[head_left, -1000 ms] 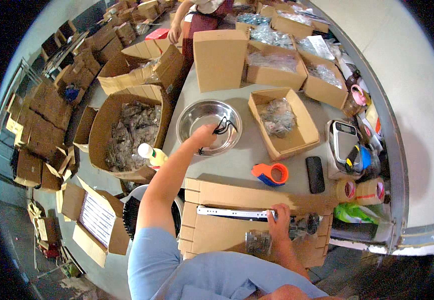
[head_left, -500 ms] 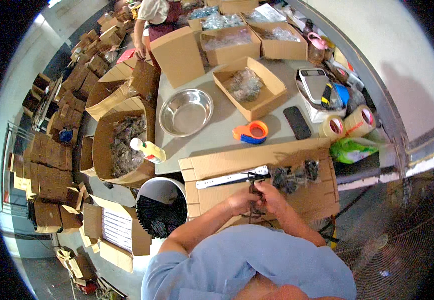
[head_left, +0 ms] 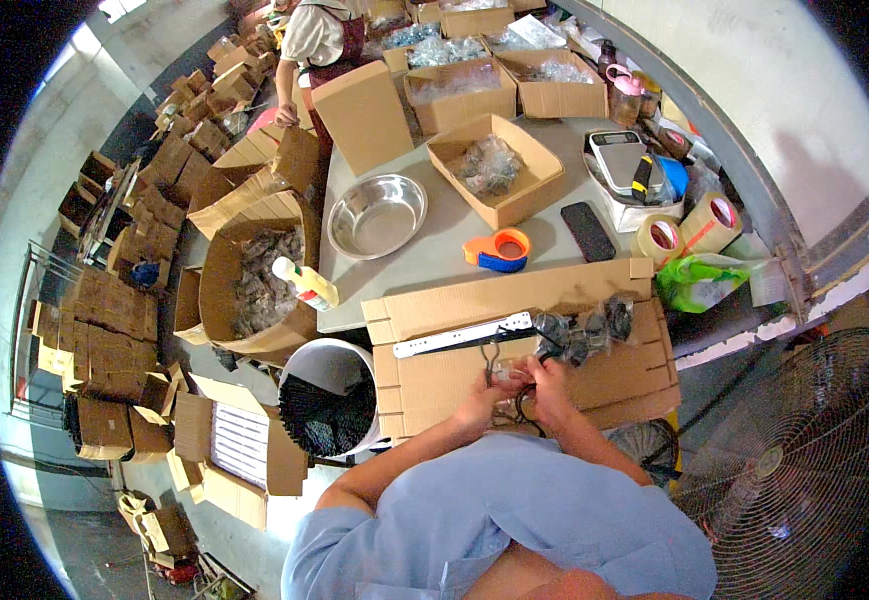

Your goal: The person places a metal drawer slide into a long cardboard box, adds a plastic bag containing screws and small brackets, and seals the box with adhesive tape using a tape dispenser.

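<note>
- Black cord (head_left: 489, 368): the left hand (head_left: 480, 406) and right hand (head_left: 552, 390) each have a grip closed on it.
- White strip (head_left: 464, 336): it lies on brown cardboard (head_left: 423, 395), near both hands.

Black is seen on the cords (head_left: 489, 366), dotted white on the rail (head_left: 460, 337), brown on the cardboard sheet (head_left: 435, 390). Tape dispenser (head_left: 496, 263) is coloured orange and blue; phone (head_left: 588, 232), black; bowl (head_left: 377, 217), silver; shirt (head_left: 495, 490), plain light blue.

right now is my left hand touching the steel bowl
Apart. The head view shows it: the left hand is over the cardboard sheet, with bare cardboard and grey tabletop between it and the steel bowl.
</note>
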A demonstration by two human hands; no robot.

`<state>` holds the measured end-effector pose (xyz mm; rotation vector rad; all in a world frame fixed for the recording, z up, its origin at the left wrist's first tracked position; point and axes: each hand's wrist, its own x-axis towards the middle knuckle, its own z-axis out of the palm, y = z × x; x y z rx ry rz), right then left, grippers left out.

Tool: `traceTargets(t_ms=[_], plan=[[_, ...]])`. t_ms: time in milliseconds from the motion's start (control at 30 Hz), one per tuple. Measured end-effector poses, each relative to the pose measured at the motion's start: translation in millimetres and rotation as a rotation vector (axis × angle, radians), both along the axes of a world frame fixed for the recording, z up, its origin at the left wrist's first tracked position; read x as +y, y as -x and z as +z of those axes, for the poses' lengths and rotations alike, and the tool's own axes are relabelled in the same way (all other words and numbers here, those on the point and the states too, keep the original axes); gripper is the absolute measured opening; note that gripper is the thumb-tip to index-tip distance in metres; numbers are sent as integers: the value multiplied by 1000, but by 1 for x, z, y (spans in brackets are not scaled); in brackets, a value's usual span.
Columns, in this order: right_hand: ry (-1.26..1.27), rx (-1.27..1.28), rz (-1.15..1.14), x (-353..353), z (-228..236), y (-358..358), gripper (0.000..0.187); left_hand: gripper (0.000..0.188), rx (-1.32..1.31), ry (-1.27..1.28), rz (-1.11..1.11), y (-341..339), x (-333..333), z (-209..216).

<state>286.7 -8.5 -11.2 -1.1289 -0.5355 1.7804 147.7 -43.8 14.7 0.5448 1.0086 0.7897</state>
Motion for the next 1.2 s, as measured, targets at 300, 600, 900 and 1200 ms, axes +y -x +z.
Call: traceTargets(t_ms=[300, 600, 900, 1200], plan=[[225, 235, 37, 12, -9, -27, 17, 21, 935, -677, -153, 6, 11, 17], [160, 556, 89, 4, -2, -17, 23, 46, 1077, -947, -383, -12, 13, -3], [-331, -227, 110, 27, -12, -53, 21, 52, 860, -966, -431, 1, 14, -7], [-1085, -1904, 318, 96, -34, -111, 28, 87, 1580, -970, -872, 48, -4, -90]])
